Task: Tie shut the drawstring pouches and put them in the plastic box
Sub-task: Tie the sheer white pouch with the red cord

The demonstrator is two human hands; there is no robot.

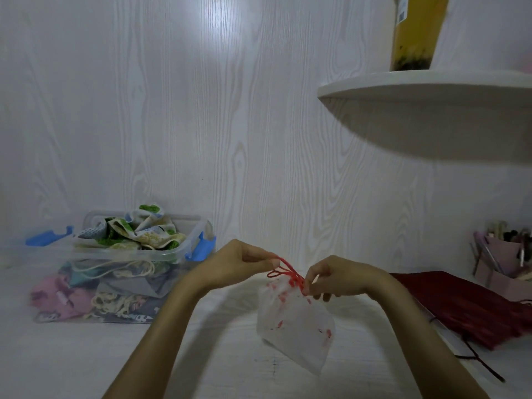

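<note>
- At the far left I saw the plastic box (172, 256), a clear tub with blue latch clips at both ends, sitting on the white table (72, 361) against the wood-grain wall (201, 110).
- It was packed with fabric pouches (138, 231): green-and-cream printed ones heaped above the rim, and pink, grey and dark patterned ones with cream cords showing through the clear side.
- Just right of the box, the left hand (239, 262) was raised off the table, fingers curled, thumb and fingertips pinching a loop of the red drawstring (283, 270).
- The drawstring ran in thin loops from that pinch down to the gathered mouth of the white pouch (296, 326).
- The pouch hung in the air between the two hands, above the table and well apart from the box; it looked thin and translucent, with small red marks scattered on it, and tapered to a corner at the bottom.
- The right hand (336, 279) was curled as well, its fingertips nipping the cord right at the bunched neck of the pouch.
- Further right a dark red pouch (466, 309) of ribbed-looking cloth lay flat on the table, a dark cord (480, 361) trailing from it towards me.
- Above it a rounded white shelf (426, 90) stuck out from the wall, carrying a tall yellow cup (417, 33) with dark matter at its base.
- At the right edge stood a pale pink holder (501, 260) with what looked like pens and brushes in it, too blurred to say more.
</note>
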